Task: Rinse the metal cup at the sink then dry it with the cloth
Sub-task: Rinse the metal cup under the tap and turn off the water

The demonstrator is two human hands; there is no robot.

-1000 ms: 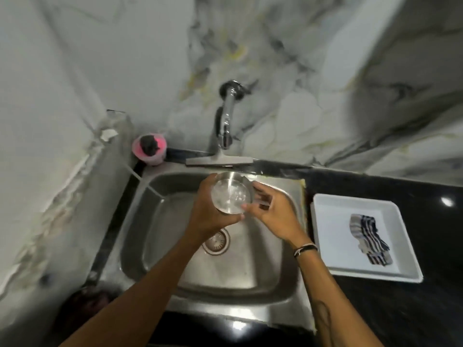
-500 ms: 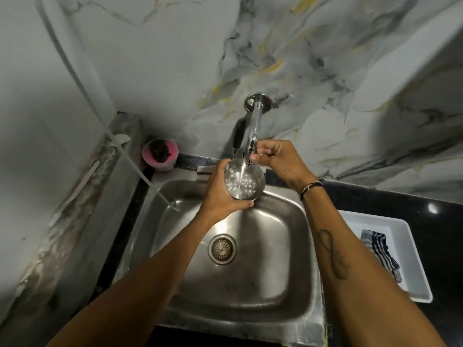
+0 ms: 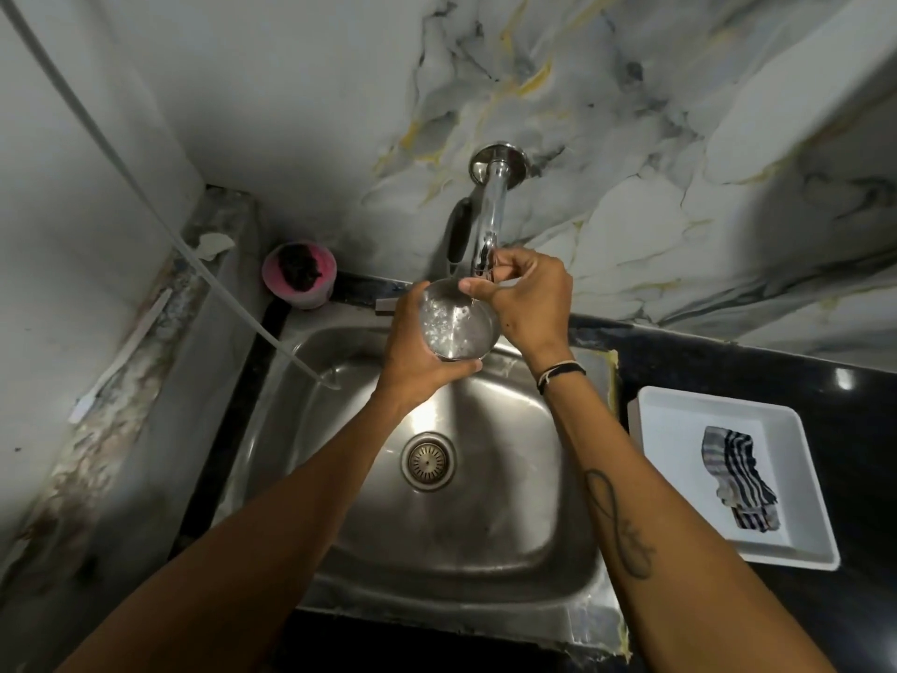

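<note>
The round metal cup (image 3: pixel 458 325) is held upright over the back of the steel sink (image 3: pixel 514 478), with water and bubbles in it. My left hand (image 3: pixel 417 354) wraps its left side and bottom. Directly above the cup's rim hangs the chrome tap spout (image 3: pixel 488 225). My right hand (image 3: pixel 529 298) pinches the spout's lower end between thumb and fingers. The striped cloth (image 3: pixel 738 478), grey with dark stripes, lies folded in the white tray (image 3: pixel 801 522) on the right.
A pink tub (image 3: pixel 300 275) with a dark scrubber stands at the sink's back left corner. A thin white tube (image 3: pixel 145 187) runs diagonally from the upper left into the sink. Black countertop (image 3: pixel 864 502) surrounds the tray. The drain strainer (image 3: pixel 428 461) sits mid-basin.
My right hand left the cup's rim and rose to the tap, where it now grips the spout's end. The cup stayed under the spout in my left hand and holds water.
</note>
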